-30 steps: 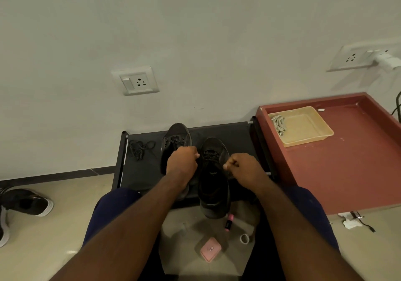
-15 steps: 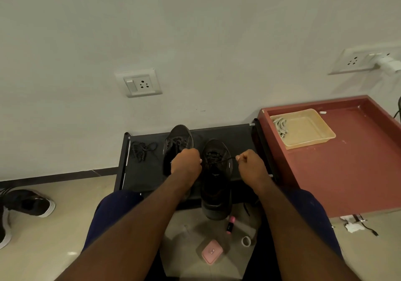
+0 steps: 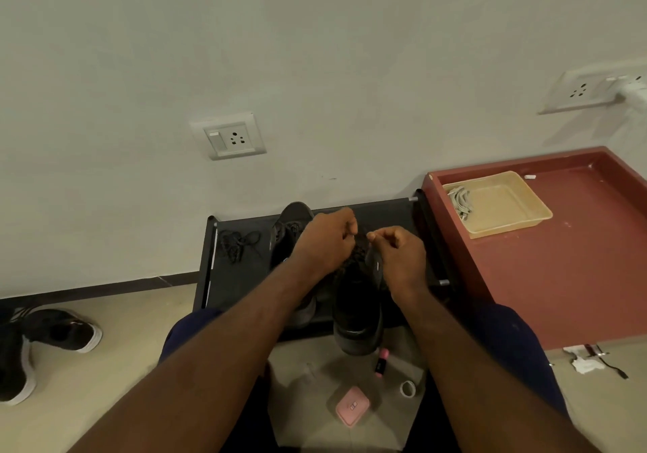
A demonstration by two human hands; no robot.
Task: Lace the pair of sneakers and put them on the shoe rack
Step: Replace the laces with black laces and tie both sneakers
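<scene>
On black fabric shoe rack (image 3: 241, 288), dark sneaker (image 3: 357, 316); above its eyelets, thin dark lace (image 3: 354, 255) pinched in curled left hand (image 3: 324, 242), right hand (image 3: 401, 254).

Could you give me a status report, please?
Left hand and right hand pinch lace over near sneaker. Other sneaker beside it on shoe rack. Spare lace apart.
</scene>
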